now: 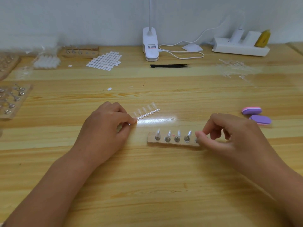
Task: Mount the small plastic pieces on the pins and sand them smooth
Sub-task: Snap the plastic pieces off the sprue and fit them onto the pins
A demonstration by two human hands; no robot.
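The strip of five clear plastic pieces (pixel 146 112) is just behind the wooden block (pixel 173 142) and to its left. The left hand (pixel 106 126) pinches its near end between thumb and fingertips, likely to hold it firm while a piece is snapped off. The block's pins (pixel 168 135) stand in a row facing the person, within easy reach for mounting. The right hand (pixel 229 136) curls at the block's right end, fingertips at the last pin. It is probably steadying the block, but I cannot tell whether it truly pinches the pin. Two sanding blocks (pixel 251 110) lie well to the right on the table (pixel 164 177).

Clear plastic pieces (pixel 145 110) on sprue (pixel 148 114), upright pins (pixel 168 135) in wooden block (pixel 173 143)
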